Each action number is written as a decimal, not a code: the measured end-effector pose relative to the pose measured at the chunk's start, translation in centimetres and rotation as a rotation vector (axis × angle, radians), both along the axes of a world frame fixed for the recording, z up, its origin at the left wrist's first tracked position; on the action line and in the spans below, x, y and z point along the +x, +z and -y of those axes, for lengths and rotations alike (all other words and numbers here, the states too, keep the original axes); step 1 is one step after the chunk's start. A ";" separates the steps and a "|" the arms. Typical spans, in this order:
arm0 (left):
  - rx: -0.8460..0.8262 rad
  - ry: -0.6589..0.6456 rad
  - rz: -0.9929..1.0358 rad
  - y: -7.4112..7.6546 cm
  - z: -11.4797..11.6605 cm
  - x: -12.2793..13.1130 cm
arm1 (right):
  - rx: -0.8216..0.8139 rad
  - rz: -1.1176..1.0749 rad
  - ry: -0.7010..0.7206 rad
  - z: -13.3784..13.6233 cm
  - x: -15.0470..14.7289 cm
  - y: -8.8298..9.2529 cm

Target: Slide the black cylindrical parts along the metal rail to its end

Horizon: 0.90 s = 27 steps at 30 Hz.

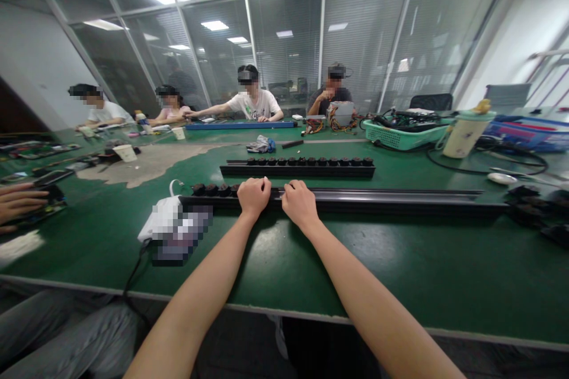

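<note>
In front of me a long black metal rail (391, 201) lies across the green table. Several round black parts (211, 190) sit in a row in its channel at the left end. My left hand (254, 196) is closed over the rail just right of these parts, thumb uppermost. Close beside it, my right hand (300, 204) is closed too, its curled fingers on the rail. Any small part under my fingers is hidden. Behind lies a shorter black rail (297, 170), filled with a row of similar round parts.
A white charger (160, 219) and a phone (184, 237) lie at the rail's left end. More black parts (531, 207) are heaped at its right. A green basket (404, 133) and a tumbler (466, 135) stand back right. A co-worker's hand (20, 204) is far left.
</note>
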State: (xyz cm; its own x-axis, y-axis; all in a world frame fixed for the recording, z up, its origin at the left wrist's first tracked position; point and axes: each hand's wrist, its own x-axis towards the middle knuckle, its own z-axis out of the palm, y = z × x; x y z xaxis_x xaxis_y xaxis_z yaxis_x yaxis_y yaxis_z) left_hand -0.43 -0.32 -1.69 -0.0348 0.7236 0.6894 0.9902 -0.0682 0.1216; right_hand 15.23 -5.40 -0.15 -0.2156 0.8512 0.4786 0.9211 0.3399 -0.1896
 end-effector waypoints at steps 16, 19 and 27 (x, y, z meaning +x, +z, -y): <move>-0.009 -0.012 0.023 -0.1 -0.2 -0.1 | 0.050 -0.038 -0.073 -0.3 -0.2 -0.6; -0.012 -0.017 0.033 -0.1 -0.2 -0.1 | 0.046 -0.035 -0.073 -0.3 -0.1 -0.6; -0.014 -0.006 0.021 0.0 -0.1 0.0 | 0.019 -0.010 -0.086 -0.1 0.0 -0.4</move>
